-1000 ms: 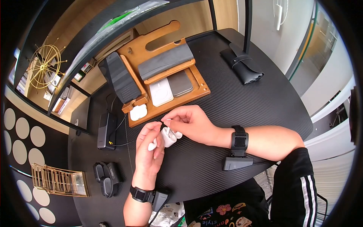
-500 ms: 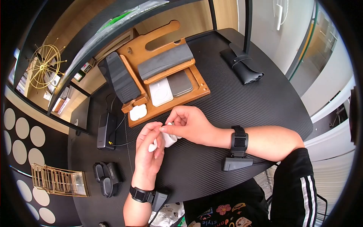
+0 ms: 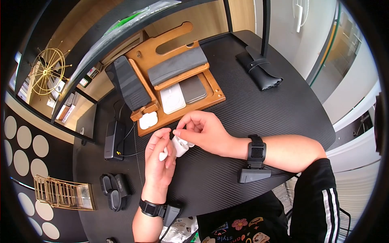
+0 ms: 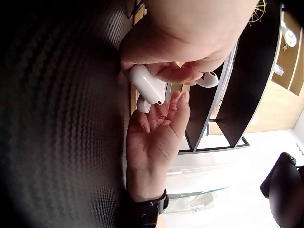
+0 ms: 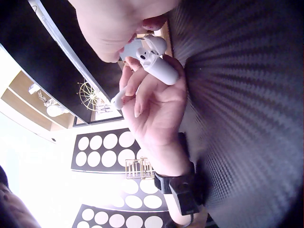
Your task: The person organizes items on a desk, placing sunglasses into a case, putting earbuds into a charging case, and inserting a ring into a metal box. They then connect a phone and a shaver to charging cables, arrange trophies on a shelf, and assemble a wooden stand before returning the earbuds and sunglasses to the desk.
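My left hand (image 3: 159,166) grips the small white earbud case (image 3: 180,148), whose lid is raised. A loose white earbud (image 3: 163,154) is held between fingers of that hand, its round end sticking out to the left. In the right wrist view, another earbud (image 5: 143,54) shows at the mouth of the case (image 5: 163,72). My right hand (image 3: 212,135) is just right of the case, fingers bent loosely, its thumb tip close to the left fingertips. Nothing shows in its grasp. In the left wrist view, the right hand (image 4: 156,142) has its palm toward the case (image 4: 146,84).
Behind the hands stands a wooden organizer (image 3: 162,123) holding a phone, a grey case and a white earbud case (image 3: 148,120). A power bank (image 3: 114,139) with a cable and a black device (image 3: 116,192) lie left. A black pouch (image 3: 261,71) lies back right.
My right thumb and fingers first moved down over the case, then lifted back up, uncovering its open top. My left hand has kept its hold, with its upper fingers shifting slightly.
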Action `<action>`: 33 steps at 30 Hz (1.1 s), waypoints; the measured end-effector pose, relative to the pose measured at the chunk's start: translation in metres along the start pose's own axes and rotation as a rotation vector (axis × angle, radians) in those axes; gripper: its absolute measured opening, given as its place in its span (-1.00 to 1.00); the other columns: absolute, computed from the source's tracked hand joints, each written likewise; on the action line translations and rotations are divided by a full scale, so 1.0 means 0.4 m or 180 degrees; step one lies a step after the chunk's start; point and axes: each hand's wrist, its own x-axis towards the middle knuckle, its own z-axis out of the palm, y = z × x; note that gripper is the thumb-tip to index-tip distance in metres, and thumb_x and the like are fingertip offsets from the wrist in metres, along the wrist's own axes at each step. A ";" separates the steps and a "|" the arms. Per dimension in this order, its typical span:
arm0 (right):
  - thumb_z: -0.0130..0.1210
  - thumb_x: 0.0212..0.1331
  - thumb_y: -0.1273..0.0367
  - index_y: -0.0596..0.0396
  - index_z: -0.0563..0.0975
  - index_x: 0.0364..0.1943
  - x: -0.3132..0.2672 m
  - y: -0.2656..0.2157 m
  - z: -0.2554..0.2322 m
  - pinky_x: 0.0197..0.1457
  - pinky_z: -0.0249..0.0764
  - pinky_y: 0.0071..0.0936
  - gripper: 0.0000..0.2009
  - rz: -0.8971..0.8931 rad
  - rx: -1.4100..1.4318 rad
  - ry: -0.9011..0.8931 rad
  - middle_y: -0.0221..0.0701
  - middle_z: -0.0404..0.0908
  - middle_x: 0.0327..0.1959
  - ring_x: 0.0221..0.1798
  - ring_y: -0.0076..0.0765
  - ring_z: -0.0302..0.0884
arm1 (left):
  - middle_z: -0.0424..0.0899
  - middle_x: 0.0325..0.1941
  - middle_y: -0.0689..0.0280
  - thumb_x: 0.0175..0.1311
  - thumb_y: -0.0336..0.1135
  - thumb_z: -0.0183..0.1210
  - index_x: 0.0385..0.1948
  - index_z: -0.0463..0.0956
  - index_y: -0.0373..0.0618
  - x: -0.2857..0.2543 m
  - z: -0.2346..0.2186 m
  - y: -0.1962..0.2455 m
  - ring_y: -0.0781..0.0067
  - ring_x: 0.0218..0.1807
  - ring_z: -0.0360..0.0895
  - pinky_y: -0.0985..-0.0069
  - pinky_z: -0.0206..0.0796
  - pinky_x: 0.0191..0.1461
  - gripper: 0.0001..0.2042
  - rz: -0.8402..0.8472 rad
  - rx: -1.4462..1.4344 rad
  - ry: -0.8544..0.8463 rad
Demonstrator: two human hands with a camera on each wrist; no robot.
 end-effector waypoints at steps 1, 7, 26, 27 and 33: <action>0.25 0.06 0.41 0.13 0.52 -0.34 -0.004 -0.012 -0.001 -0.55 0.09 -0.83 -0.85 -0.0014 0.0052 -0.0057 -0.70 0.36 -0.62 -0.58 -0.89 0.18 | 0.36 -0.72 0.46 0.30 -0.35 0.01 -0.18 0.44 -0.15 0.000 0.003 -0.001 0.72 -0.81 0.11 0.75 -0.11 -0.70 -0.86 0.0001 0.0001 0.0001; 0.38 -0.11 0.38 0.04 0.56 -0.26 -0.019 -0.033 0.003 -0.55 0.05 -0.80 -0.71 -0.0443 -0.0280 -0.0674 -0.71 0.35 -0.65 -0.59 -0.88 0.12 | 0.36 -0.68 0.48 0.34 -0.35 0.00 -0.11 0.40 -0.17 -0.002 0.017 -0.003 0.78 -0.76 0.14 0.79 -0.05 -0.70 -0.83 0.0114 0.0417 0.0244; 0.31 -0.07 0.34 0.04 0.61 -0.35 -0.013 -0.022 0.003 -0.54 0.25 -0.74 -0.81 -0.0384 -0.0692 -0.0466 -0.57 0.51 -0.62 -0.61 -0.74 0.32 | 0.57 -0.41 0.35 0.36 -0.35 -0.03 -0.18 0.42 -0.14 0.010 -0.017 -0.013 0.60 -0.44 0.50 0.67 0.34 -0.37 -0.88 0.0176 -0.0173 0.0056; 0.31 -0.06 0.34 0.05 0.61 -0.34 -0.012 -0.026 0.001 -0.53 0.27 -0.75 -0.81 -0.0341 -0.0651 -0.0494 -0.55 0.54 -0.60 -0.60 -0.74 0.33 | 0.59 -0.37 0.32 0.36 -0.36 -0.03 -0.19 0.42 -0.14 0.009 -0.014 -0.013 0.56 -0.39 0.53 0.63 0.38 -0.31 -0.88 0.0198 -0.0210 0.0124; 0.27 0.00 0.36 0.08 0.61 -0.30 -0.010 -0.015 0.004 -0.48 0.34 -0.74 -0.82 -0.0357 -0.0505 -0.0488 -0.48 0.62 -0.49 -0.55 -0.75 0.42 | 0.60 -0.25 0.26 0.34 -0.40 -0.01 -0.19 0.43 -0.14 0.009 -0.011 -0.016 0.57 -0.35 0.52 0.65 0.39 -0.28 -0.90 0.0167 -0.0229 0.0179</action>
